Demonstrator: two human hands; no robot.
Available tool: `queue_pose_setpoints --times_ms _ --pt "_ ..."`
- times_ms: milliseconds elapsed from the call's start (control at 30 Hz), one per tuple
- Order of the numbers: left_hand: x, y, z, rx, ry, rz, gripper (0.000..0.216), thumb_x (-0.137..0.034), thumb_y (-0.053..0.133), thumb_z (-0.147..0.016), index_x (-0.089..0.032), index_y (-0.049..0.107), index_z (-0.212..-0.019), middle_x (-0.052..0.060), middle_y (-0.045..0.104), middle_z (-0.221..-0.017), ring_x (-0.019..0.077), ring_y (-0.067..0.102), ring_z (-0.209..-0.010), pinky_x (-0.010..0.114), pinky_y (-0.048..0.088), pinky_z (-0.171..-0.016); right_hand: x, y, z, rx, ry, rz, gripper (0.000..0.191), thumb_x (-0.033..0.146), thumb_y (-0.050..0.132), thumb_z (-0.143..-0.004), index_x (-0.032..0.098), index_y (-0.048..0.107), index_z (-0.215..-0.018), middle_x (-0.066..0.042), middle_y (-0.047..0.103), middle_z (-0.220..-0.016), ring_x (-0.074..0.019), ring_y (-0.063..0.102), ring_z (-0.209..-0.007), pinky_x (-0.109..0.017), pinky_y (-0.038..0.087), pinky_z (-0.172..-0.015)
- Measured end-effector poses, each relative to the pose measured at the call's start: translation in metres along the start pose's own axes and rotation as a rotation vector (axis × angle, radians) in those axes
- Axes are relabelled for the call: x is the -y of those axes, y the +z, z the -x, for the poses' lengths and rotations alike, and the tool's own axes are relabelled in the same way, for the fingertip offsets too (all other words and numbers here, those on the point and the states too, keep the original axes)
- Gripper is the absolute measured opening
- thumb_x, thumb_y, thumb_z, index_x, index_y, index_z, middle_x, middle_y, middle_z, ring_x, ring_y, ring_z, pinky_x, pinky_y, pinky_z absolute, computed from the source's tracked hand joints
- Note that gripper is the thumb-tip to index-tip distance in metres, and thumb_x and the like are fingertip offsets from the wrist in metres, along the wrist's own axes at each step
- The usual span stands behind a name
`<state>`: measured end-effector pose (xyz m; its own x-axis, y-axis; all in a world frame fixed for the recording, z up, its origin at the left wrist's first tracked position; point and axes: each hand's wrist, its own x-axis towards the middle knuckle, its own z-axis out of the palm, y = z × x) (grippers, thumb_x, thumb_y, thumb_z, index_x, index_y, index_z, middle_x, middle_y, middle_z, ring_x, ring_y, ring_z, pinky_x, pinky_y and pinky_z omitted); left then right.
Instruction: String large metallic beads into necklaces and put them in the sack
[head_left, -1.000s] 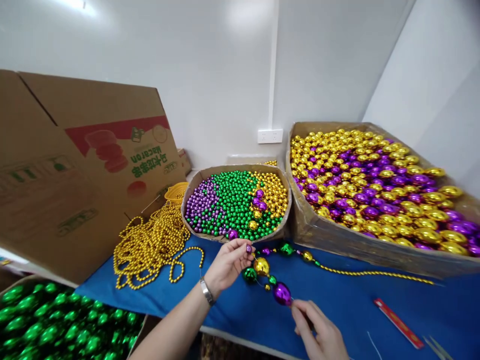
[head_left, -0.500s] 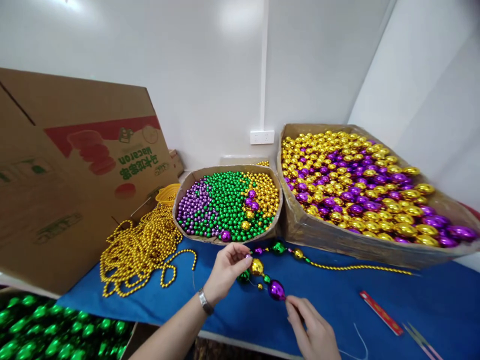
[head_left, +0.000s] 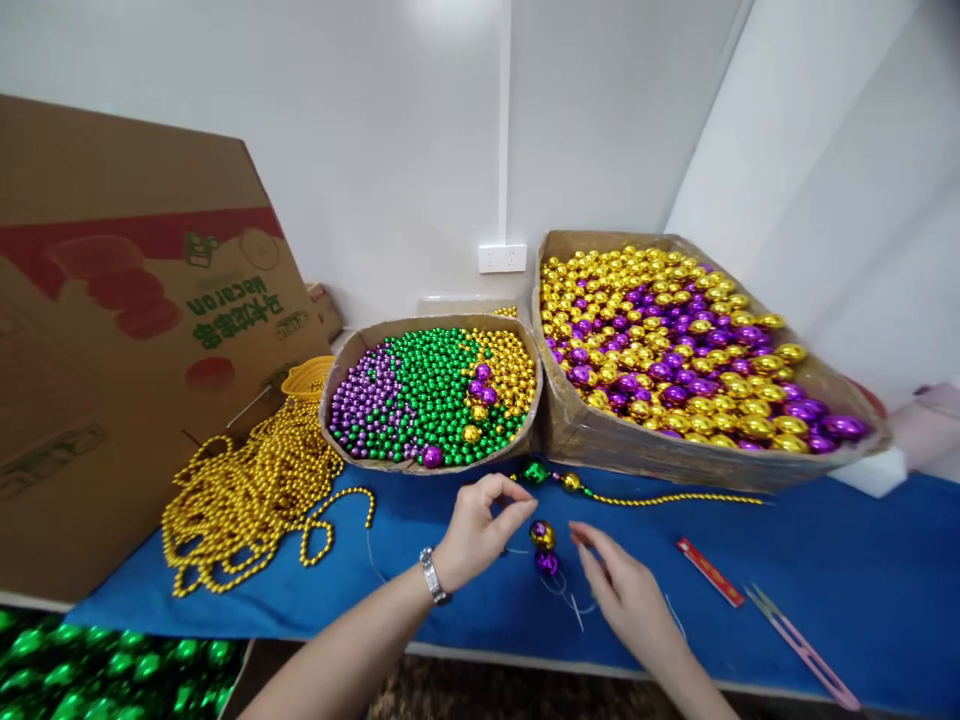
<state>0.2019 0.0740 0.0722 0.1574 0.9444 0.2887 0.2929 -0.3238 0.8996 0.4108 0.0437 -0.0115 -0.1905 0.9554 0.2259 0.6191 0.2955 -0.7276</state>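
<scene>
My left hand (head_left: 480,530), with a watch on the wrist, hovers over the blue cloth, thumb and forefinger pinched together; what they hold is too fine to make out. Just right of it lie a gold bead and a purple bead (head_left: 543,547) on a thin thread (head_left: 571,603). My right hand (head_left: 624,592) reaches toward these two beads with its fingers stretched out, the tips close beside them. Behind them a green bead (head_left: 535,472) and a gold bead lead into a thin gold bead strand (head_left: 675,498) running right.
A cardboard tray (head_left: 525,425) holds small purple, green and gold beads. A bigger box (head_left: 600,440) holds large gold and purple beads. A heap of gold chains (head_left: 247,490), a printed carton (head_left: 135,330), a red ruler (head_left: 709,572), pink tweezers (head_left: 799,645), green balls (head_left: 112,670).
My right hand has moved up from the thread's end toward the beads. The large beads that hung stretched between my hands are now bunched on the cloth. The view shifted right.
</scene>
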Motion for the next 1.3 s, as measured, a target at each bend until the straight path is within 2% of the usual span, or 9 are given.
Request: queue_pose_setpoints --times_ms 200,367,467,733,867,933,1067,1167,1300 --pt "-0.048 -0.009 -0.022 0.003 0.119 0.033 0.013 -0.028 0.063 -0.079 -0.015 0.064 -0.077 0.003 0.067 -0.073 0.0125 0.059 -0.066 0.022 0.046 -0.061 0.052 -0.021 -0.03 0.047 -0.195 -0.104 0.029 0.03 0.04 -0.092 0.023 0.055 -0.117 -0.006 0.065 -0.108 -0.0153 0.066 -0.08 -0.027 0.054 -0.073" --pt "-0.05 -0.006 -0.02 -0.005 0.09 0.086 0.013 -0.027 0.064 -0.078 -0.015 0.063 -0.075 0.002 0.066 -0.07 0.0119 0.058 -0.063 0.021 0.046 -0.058 0.058 -0.016 -0.035 -0.02 -0.274 -0.087 0.023 0.028 0.046 -0.09 0.022 0.056 -0.11 -0.006 0.065 -0.102 -0.0161 0.064 -0.085 -0.027 0.051 -0.075" --pt "-0.045 -0.007 -0.017 -0.01 0.063 0.101 0.013 -0.027 0.064 -0.078 -0.014 0.063 -0.075 0.002 0.066 -0.07 0.0111 0.058 -0.061 0.021 0.045 -0.056 0.052 -0.009 -0.033 0.06 -0.287 -0.07 0.018 0.028 0.045 -0.091 0.022 0.061 -0.096 -0.004 0.067 -0.09 -0.0162 0.064 -0.081 -0.026 0.051 -0.073" --pt "-0.041 -0.013 -0.019 -0.108 -0.006 0.273 0.021 -0.035 0.063 -0.078 -0.014 0.061 -0.081 0.004 0.066 -0.074 0.0129 0.06 -0.067 0.024 0.049 -0.063 0.057 -0.009 -0.03 0.163 -0.125 -0.191 0.025 0.033 0.039 -0.093 0.021 0.06 -0.092 -0.003 0.068 -0.085 -0.0138 0.065 -0.066 -0.023 0.05 -0.063" --pt "-0.026 0.001 -0.005 -0.033 0.05 0.346 0.044 -0.033 0.06 -0.08 -0.018 0.047 -0.12 0.011 0.059 -0.114 0.0192 0.058 -0.102 0.031 0.048 -0.083 0.069 -0.024 -0.032 0.11 0.009 -0.338 0.03 0.041 0.035 -0.093 0.02 0.056 -0.092 0.0 0.062 -0.068 -0.0112 0.059 -0.054 -0.022 0.048 -0.055" --pt "-0.01 0.017 0.007 0.166 0.096 0.217 0.051 -0.032 0.063 -0.078 -0.019 0.045 -0.124 0.01 0.058 -0.117 0.0201 0.056 -0.104 0.031 0.046 -0.086 0.077 -0.032 -0.033 0.083 0.027 -0.393 0.03 0.044 0.037 -0.092 0.02 0.055 -0.093 0.002 0.059 -0.066 -0.0102 0.057 -0.053 -0.021 0.047 -0.053" --pt "0.029 0.053 0.026 0.507 0.281 -0.137 0.023 -0.033 0.061 -0.078 -0.02 0.061 -0.097 0.003 0.066 -0.088 0.0168 0.06 -0.08 0.027 0.045 -0.074 0.088 -0.052 -0.033 0.065 0.053 -0.501 0.029 0.046 0.043 -0.089 0.02 0.056 -0.092 0.003 0.055 -0.063 -0.0086 0.052 -0.048 -0.02 0.044 -0.047" --pt "0.056 0.061 0.033 0.576 0.425 -0.452 0.013 -0.029 0.052 -0.084 -0.019 0.061 -0.085 0.003 0.066 -0.077 0.0165 0.059 -0.074 0.03 0.042 -0.078 0.081 -0.078 -0.028 -0.129 0.122 -0.605 0.03 0.05 0.053 -0.084 0.02 0.057 -0.089 0.004 0.05 -0.057 -0.008 0.048 -0.045 -0.02 0.039 -0.041" --pt "0.079 0.037 0.038 0.527 0.452 -0.859 0.018 -0.026 0.044 -0.089 -0.017 0.057 -0.081 0.006 0.061 -0.075 0.0185 0.056 -0.073 0.036 0.04 -0.082 0.054 -0.12 -0.022 -0.543 0.199 -0.753 0.033 0.047 0.072 -0.069 0.019 0.061 -0.083 0.005 0.044 -0.052 -0.0067 0.041 -0.046 -0.019 0.03 -0.039"
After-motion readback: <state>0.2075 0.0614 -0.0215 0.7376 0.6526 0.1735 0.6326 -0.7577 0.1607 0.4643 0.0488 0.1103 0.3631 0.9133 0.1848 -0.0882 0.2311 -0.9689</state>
